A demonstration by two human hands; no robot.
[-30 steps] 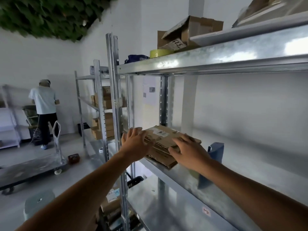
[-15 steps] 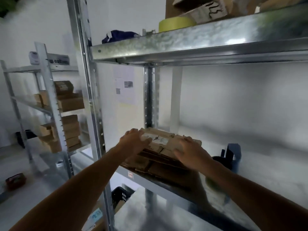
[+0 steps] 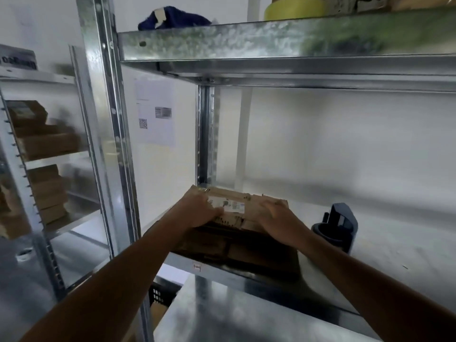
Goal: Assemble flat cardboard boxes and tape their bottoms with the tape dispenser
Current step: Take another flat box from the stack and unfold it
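1. The stack of flat cardboard boxes (image 3: 251,203) lies on the middle shelf (image 3: 375,253) of a metal rack, at its left end, close to the front edge, likely so that it can be reached.
2. The left hand (image 3: 197,209) sits on the stack's near-left corner. Its fingers bend over the top sheet beside a white label (image 3: 228,206), which looks like a grip for peeling or pulling that sheet away.
3. The right hand (image 3: 276,217) lies on the right part of the top with its fingers spread. Its thumb is hidden, so whether it pinches an edge or only steadies the pile cannot be told.
4. Two hands on one pile suggests the step is fetching stock; no box is folded up yet.
5. The blue tape dispenser (image 3: 338,225) stands untouched on the same shelf, just right of the stack, handy for the later taping.
6. A yellow tape roll (image 3: 293,7) rests on the shelf above.
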